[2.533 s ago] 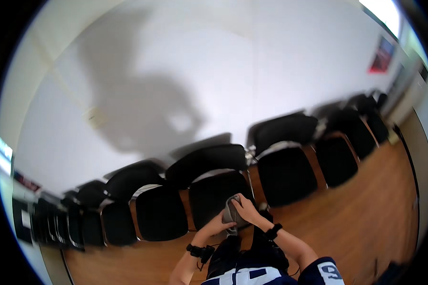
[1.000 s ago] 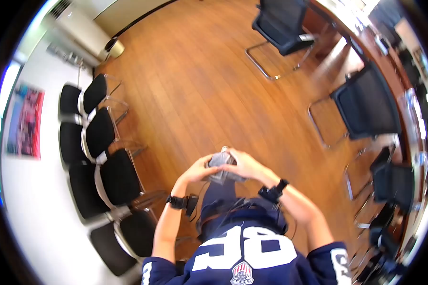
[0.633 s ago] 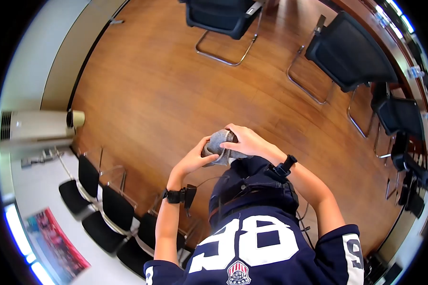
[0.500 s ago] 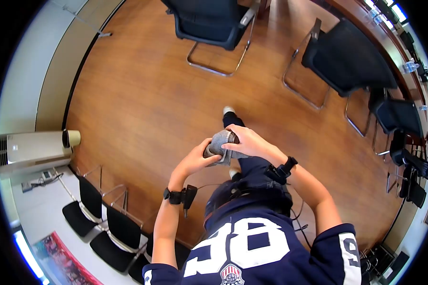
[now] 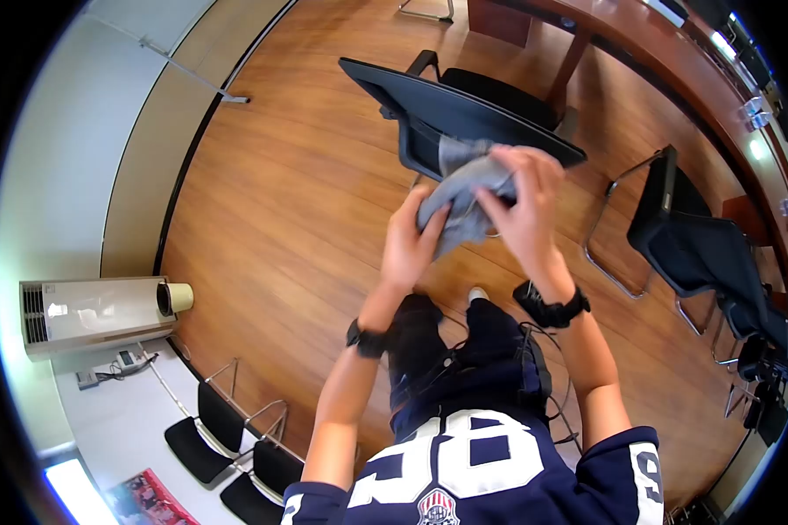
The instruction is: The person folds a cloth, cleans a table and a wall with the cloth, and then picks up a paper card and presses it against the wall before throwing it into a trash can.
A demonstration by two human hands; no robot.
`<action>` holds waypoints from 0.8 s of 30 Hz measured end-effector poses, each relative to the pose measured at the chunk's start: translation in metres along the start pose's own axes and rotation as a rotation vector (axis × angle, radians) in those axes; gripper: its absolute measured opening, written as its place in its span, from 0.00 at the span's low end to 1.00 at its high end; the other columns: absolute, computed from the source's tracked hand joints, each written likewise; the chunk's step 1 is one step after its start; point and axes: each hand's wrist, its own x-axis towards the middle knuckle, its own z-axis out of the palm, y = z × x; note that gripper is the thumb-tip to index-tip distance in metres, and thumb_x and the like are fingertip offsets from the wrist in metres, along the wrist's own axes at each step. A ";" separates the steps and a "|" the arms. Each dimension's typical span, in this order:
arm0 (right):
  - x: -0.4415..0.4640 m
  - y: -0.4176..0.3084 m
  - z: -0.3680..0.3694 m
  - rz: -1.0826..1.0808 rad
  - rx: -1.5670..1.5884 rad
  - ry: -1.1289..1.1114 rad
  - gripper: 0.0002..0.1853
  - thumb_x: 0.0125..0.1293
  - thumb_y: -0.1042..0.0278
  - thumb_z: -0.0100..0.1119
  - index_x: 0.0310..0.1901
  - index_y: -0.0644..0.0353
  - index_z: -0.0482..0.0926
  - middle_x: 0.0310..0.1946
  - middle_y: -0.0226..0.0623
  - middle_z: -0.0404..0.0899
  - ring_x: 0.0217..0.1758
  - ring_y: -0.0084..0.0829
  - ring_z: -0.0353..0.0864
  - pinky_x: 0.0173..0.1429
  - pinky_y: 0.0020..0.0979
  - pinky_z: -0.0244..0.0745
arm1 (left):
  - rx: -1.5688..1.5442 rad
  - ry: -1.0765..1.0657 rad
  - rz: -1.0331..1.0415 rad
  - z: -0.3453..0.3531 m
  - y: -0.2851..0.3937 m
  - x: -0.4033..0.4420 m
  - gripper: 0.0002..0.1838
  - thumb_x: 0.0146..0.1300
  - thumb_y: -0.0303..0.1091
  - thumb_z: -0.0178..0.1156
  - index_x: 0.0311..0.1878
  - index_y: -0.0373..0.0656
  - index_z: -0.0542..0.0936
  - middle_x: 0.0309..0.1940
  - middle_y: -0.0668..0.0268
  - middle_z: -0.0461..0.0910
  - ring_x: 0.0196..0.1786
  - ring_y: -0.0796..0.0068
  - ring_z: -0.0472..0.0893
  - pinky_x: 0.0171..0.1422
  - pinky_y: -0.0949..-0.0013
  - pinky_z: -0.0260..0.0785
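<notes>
A crumpled grey cloth (image 5: 464,197) is held up between my two hands, in front of the back of a dark office chair (image 5: 460,114). My left hand (image 5: 409,236) grips its lower left side, thumb and fingers closed on the fabric. My right hand (image 5: 527,197) has hold of its right side and is partly blurred by motion. One flap of the cloth sticks up at the top, close to the chair back. Each wrist wears a black strap, and a small dark device hangs at the right one.
A long curved wooden table (image 5: 639,44) runs along the upper right, with more dark chairs (image 5: 696,236) beside it. At the left stand a white floor air conditioner (image 5: 105,311), a cream bin (image 5: 180,297) and black folding chairs (image 5: 219,416). Wooden flooring lies between.
Both hands have lifted the cloth up and away from my body, and it has gone from bunched to more spread. I have come closer to the office chair.
</notes>
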 end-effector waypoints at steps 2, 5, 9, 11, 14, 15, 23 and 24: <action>0.038 0.016 0.038 0.026 -0.126 0.187 0.24 0.48 0.67 0.69 0.50 0.56 0.74 0.45 0.38 0.74 0.50 0.41 0.70 0.58 0.41 0.58 | -0.119 0.028 0.143 -0.003 0.005 0.065 0.10 0.63 0.29 0.58 0.45 0.36 0.75 0.28 0.55 0.77 0.31 0.72 0.76 0.39 0.71 0.68; 0.081 0.039 0.103 0.126 -0.345 0.238 0.23 0.53 0.63 0.66 0.52 0.56 0.74 0.46 0.38 0.73 0.53 0.39 0.70 0.62 0.41 0.58 | -0.098 -0.100 0.100 -0.022 -0.019 0.146 0.09 0.63 0.28 0.57 0.45 0.36 0.75 0.28 0.52 0.78 0.30 0.68 0.77 0.38 0.70 0.69; 0.104 0.037 0.175 0.220 -0.554 0.126 0.21 0.53 0.59 0.61 0.50 0.55 0.75 0.45 0.36 0.74 0.50 0.37 0.73 0.57 0.39 0.63 | -0.064 -0.350 0.110 -0.071 -0.081 0.223 0.08 0.63 0.29 0.57 0.43 0.38 0.75 0.24 0.51 0.76 0.28 0.60 0.80 0.34 0.66 0.70; 0.122 0.024 0.203 0.283 -0.603 0.069 0.21 0.52 0.59 0.62 0.48 0.56 0.76 0.43 0.35 0.74 0.48 0.37 0.74 0.55 0.38 0.64 | -0.003 -0.461 0.131 -0.099 -0.105 0.251 0.06 0.63 0.31 0.57 0.41 0.39 0.75 0.24 0.49 0.76 0.29 0.55 0.81 0.31 0.64 0.69; 0.149 0.015 0.238 0.375 -0.622 0.031 0.20 0.50 0.59 0.63 0.45 0.56 0.77 0.36 0.35 0.75 0.40 0.37 0.76 0.50 0.37 0.66 | -0.003 -0.613 0.121 -0.128 -0.128 0.290 0.07 0.63 0.30 0.56 0.42 0.39 0.76 0.24 0.49 0.76 0.28 0.54 0.79 0.31 0.63 0.69; 0.157 0.014 0.250 0.414 -0.646 0.021 0.19 0.49 0.59 0.62 0.43 0.56 0.78 0.34 0.35 0.75 0.39 0.37 0.76 0.49 0.36 0.67 | 0.000 -0.708 0.071 -0.138 -0.133 0.307 0.07 0.62 0.29 0.56 0.42 0.38 0.76 0.24 0.49 0.75 0.27 0.56 0.78 0.32 0.65 0.69; 0.199 0.005 0.308 0.641 -0.801 -0.096 0.15 0.48 0.58 0.59 0.36 0.58 0.78 0.29 0.35 0.75 0.36 0.38 0.75 0.45 0.36 0.67 | -0.114 -1.250 0.292 -0.166 -0.185 0.412 0.09 0.62 0.33 0.57 0.36 0.36 0.78 0.29 0.51 0.77 0.33 0.53 0.76 0.38 0.60 0.69; 0.202 0.007 0.315 0.639 -0.803 -0.088 0.16 0.49 0.58 0.59 0.37 0.58 0.78 0.30 0.36 0.76 0.37 0.39 0.75 0.46 0.36 0.67 | -0.139 -1.322 0.292 -0.167 -0.189 0.426 0.09 0.62 0.34 0.57 0.35 0.36 0.77 0.28 0.52 0.77 0.32 0.53 0.76 0.38 0.59 0.68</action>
